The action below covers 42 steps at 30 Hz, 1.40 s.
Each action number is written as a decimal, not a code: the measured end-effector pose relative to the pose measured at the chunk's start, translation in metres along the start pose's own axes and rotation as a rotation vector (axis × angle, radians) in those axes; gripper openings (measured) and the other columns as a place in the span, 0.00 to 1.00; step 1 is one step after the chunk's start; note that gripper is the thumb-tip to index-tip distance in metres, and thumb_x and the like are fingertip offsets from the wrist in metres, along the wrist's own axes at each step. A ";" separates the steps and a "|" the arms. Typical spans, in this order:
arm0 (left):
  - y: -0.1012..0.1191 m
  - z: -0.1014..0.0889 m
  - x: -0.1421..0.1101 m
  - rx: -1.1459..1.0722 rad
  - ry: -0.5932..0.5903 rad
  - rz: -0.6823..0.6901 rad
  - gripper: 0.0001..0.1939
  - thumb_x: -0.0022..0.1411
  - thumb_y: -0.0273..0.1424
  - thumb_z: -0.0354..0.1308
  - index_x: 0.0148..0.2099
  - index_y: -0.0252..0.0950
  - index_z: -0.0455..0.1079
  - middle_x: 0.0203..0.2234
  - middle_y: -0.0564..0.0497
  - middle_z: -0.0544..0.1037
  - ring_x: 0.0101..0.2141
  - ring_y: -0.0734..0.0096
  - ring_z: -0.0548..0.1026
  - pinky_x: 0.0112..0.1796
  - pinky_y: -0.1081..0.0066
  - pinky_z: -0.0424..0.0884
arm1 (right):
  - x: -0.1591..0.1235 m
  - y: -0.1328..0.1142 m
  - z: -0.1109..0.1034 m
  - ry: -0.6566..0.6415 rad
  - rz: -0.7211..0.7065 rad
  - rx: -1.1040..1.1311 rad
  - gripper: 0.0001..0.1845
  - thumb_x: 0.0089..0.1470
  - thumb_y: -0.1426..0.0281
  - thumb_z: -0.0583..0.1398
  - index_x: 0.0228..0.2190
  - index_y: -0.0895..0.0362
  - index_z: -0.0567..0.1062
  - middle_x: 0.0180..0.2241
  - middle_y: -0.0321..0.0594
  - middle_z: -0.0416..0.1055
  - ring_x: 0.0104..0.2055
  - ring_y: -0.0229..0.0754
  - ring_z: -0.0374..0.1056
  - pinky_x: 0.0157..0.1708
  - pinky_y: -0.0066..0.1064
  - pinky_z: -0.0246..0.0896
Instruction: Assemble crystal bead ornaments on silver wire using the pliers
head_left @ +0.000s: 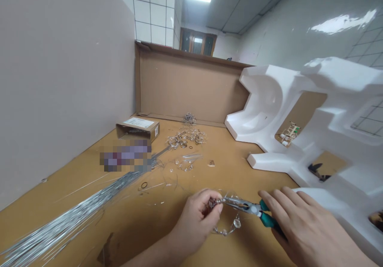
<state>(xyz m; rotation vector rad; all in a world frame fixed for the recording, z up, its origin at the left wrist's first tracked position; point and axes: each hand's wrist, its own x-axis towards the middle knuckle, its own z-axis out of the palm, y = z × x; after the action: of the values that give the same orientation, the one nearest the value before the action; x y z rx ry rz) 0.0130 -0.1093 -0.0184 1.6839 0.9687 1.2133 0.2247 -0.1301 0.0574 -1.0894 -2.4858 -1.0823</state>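
In the head view, my right hand [302,223] is closed around the green handles of long-nose pliers [243,206], whose jaws point left. The fingers of my left hand [199,215] pinch part of a beaded wire chain [229,232]. Clear round beads show along the chain, which hangs in a loop below the pliers. At my left fingertips the pliers' tips meet the wire; the exact grip there is too small to tell. Some of the chain is hidden behind my left fingers.
A bundle of silver wires [98,203] runs across the left of the table. Behind it stand a small cardboard box [138,128] and a blurred purple item [127,155]. Piles of clear beads and rings [187,138] lie farther back. White moulded foam [269,127] borders the right side.
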 end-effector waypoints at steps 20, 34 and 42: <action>0.002 0.000 -0.004 0.259 0.047 0.154 0.05 0.58 0.25 0.48 0.33 0.37 0.64 0.23 0.56 0.62 0.24 0.78 0.62 0.26 0.78 0.57 | -0.004 -0.006 0.001 0.026 -0.024 -0.028 0.13 0.45 0.78 0.46 0.31 0.59 0.67 0.29 0.46 0.69 0.28 0.46 0.63 0.24 0.34 0.49; -0.007 0.001 -0.003 0.265 0.087 0.132 0.05 0.58 0.25 0.47 0.33 0.37 0.64 0.23 0.56 0.63 0.24 0.77 0.63 0.27 0.78 0.58 | 0.001 0.001 0.008 -0.003 -0.056 0.041 0.14 0.44 0.79 0.46 0.33 0.58 0.65 0.24 0.40 0.66 0.24 0.43 0.62 0.22 0.32 0.51; -0.005 0.000 -0.003 0.318 0.096 0.171 0.06 0.58 0.25 0.47 0.33 0.36 0.64 0.23 0.55 0.63 0.24 0.77 0.63 0.26 0.78 0.59 | 0.005 0.006 0.006 -0.018 -0.072 0.080 0.14 0.42 0.79 0.46 0.32 0.57 0.64 0.23 0.39 0.66 0.22 0.42 0.62 0.21 0.31 0.51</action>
<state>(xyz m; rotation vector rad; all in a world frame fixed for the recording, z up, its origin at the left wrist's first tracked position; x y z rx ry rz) 0.0117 -0.1104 -0.0241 2.0059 1.1430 1.3141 0.2257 -0.1204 0.0590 -0.9988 -2.5768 -0.9867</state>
